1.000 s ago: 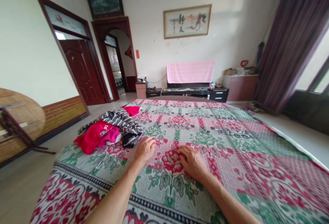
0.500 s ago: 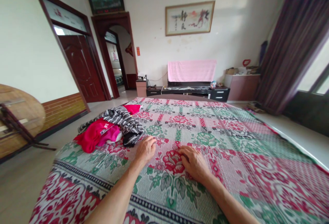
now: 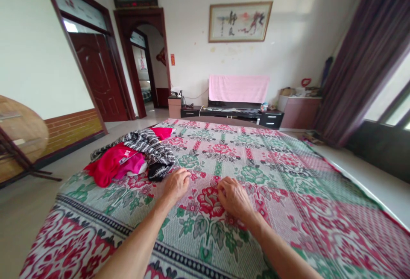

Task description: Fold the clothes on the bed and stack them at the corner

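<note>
A flowered cloth (image 3: 205, 236) in green, red and white covers the large surface before me. My left hand (image 3: 177, 185) is just above or on it, fingers curled in and nothing seen in them. It is close to the right end of a clothes pile. My right hand (image 3: 235, 198) is beside a red printed rose, its fingers bent under and no object visible in them. The pile holds a black-and-white knitted garment (image 3: 149, 143), a red garment (image 3: 105, 165) and a magenta one (image 3: 130, 165). Another red piece (image 3: 162, 132) shows at its far end.
A round wooden tabletop (image 3: 24, 131) on folding legs leans at the left. Beyond the cloth, a pink cloth (image 3: 238, 89) drapes over something on a low black cabinet (image 3: 272, 118). A dark curtain (image 3: 355, 65) hangs at the right, and a red-brown door (image 3: 98, 76) is at the left.
The fingers of my right hand have curled in more. Both hands have shifted slightly left in view, along with the cloth and clothes pile. The pile keeps its shape.
</note>
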